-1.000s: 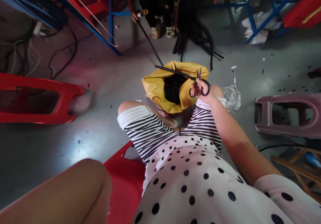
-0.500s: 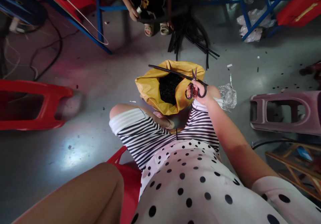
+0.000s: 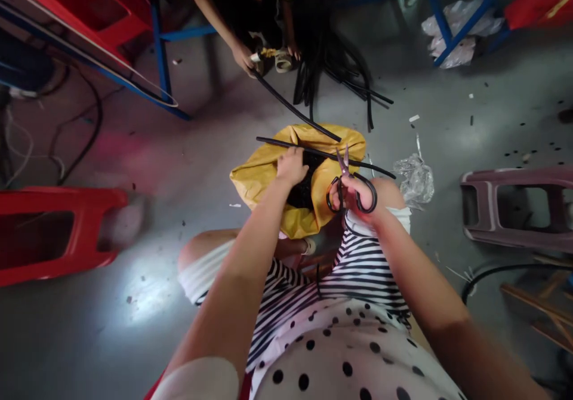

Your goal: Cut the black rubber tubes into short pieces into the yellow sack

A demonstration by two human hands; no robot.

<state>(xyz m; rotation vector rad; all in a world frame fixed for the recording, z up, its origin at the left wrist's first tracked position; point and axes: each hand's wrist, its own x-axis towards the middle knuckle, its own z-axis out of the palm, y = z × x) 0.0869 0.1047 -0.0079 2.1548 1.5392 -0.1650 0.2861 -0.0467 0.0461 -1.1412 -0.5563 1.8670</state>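
My right hand (image 3: 364, 194) is closed through the black loops of a pair of scissors (image 3: 347, 182), blades pointing up and away from me. A long thin black tube (image 3: 322, 152) lies across the mouth of a yellow bag (image 3: 259, 170) on the floor between my knees; the scissor blades meet it. My left hand (image 3: 290, 167) reaches over the bag and its fingers curl on the tube. The bag holds a dark heap of small black pieces (image 3: 304, 188).
Another person crouches opposite, a hand (image 3: 244, 60) holding a second black tube (image 3: 295, 107) that slants toward the bag. A bundle of black tubes (image 3: 344, 71) lies behind. Red stool (image 3: 58, 227) left, mauve stool (image 3: 514, 209) right, crumpled plastic (image 3: 414, 179), blue rack legs (image 3: 163, 60).
My left arm has come forward from my lap and its hand has taken the tube over the bag. The other person's tube has swung toward the bag.
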